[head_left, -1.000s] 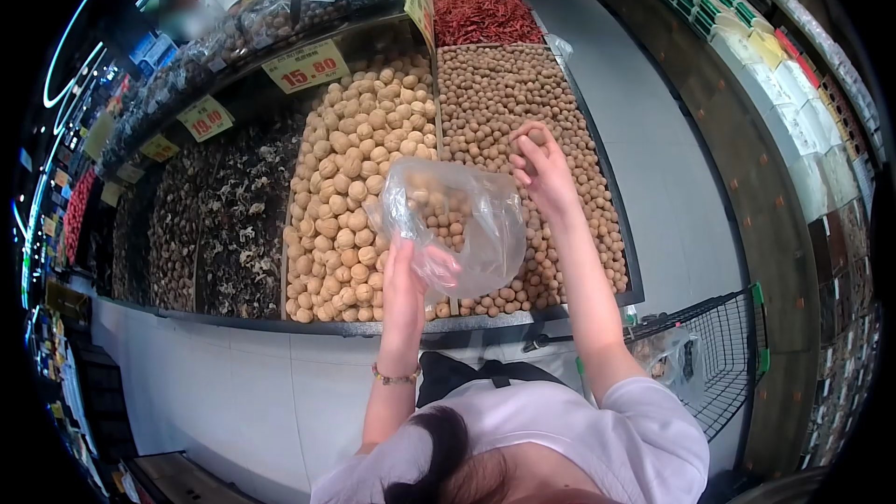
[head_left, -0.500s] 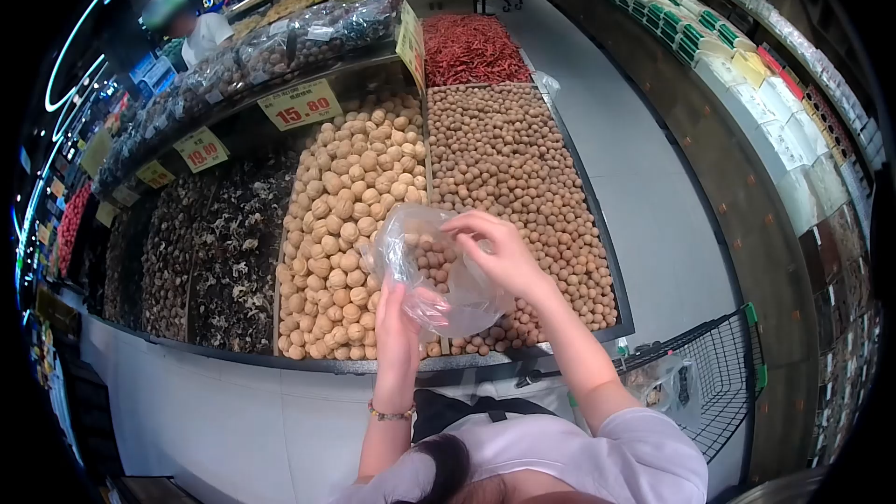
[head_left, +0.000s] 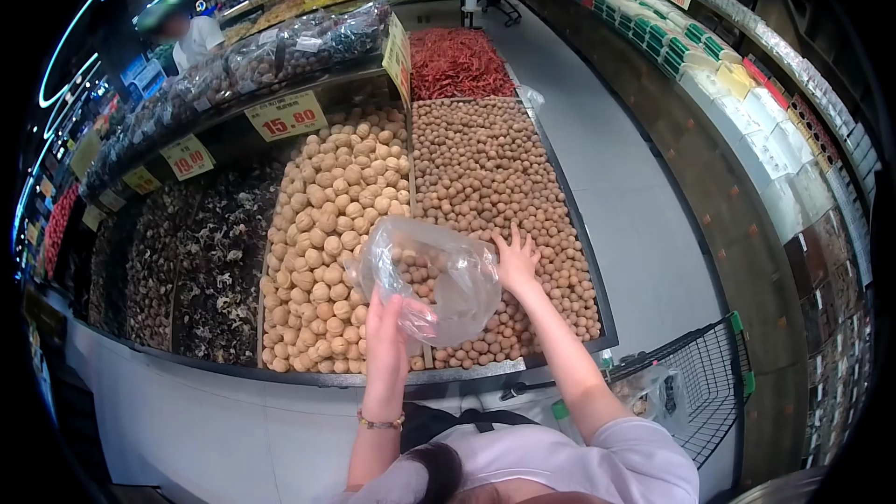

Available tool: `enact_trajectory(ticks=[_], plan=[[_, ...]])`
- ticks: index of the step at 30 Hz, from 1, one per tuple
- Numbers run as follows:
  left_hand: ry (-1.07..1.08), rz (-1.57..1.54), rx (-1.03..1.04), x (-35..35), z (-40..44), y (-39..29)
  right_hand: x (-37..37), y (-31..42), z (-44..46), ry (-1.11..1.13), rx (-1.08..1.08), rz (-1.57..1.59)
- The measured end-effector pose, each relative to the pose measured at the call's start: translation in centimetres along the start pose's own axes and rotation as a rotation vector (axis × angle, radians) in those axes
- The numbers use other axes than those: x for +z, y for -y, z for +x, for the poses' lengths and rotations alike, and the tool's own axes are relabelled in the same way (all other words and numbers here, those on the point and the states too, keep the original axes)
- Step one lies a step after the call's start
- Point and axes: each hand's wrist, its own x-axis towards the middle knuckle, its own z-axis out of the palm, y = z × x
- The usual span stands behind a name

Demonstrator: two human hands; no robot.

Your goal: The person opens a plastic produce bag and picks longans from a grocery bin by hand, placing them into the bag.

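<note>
A clear plastic bag [head_left: 467, 294] hangs over the border between two bins, its mouth spread wide. My left hand [head_left: 392, 322] is closed on the bag's near left side, some fingers showing through the film. My right hand [head_left: 516, 261] is just right of the bag, fingers spread over small round brown nuts that look like dried longans [head_left: 485, 163]. Whether its fingertips press into them is hard to tell. Pale walnuts [head_left: 322, 224] fill the bin behind and left of the bag.
Bins of dark dried fungus [head_left: 219, 271] lie farther left. Red dried chillies [head_left: 457, 63] are at the back. Price signs [head_left: 286, 116] stand along the packaged-goods shelf. A wire shopping cart [head_left: 714, 392] is at my right, and another person [head_left: 194, 42] stands beyond the shelf.
My right hand has left the bag's rim and moved right and down onto the brown nuts, its fingers spreading. My left hand still holds the bag, whose mouth is wider.
</note>
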Motion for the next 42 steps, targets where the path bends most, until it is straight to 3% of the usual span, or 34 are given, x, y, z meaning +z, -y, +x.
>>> enact_trajectory(ticks=[5,12,30,42], plan=[[-0.004,-0.011,-0.015,0.2,-0.1,0.4,1.3,-0.7,0.9,-0.165,-0.035,0.021],[0.024,0.003,-0.006,0.1,0.3,0.7,1.5,-0.6,1.7,-0.203,-0.032,0.137],[0.005,-0.006,-0.011,0.6,-0.1,0.3,1.9,-0.6,0.7,-0.430,-0.268,0.264],[-0.012,0.022,0.002,-0.2,-0.7,-0.2,1.7,-0.4,2.3,-0.365,-0.125,0.407]])
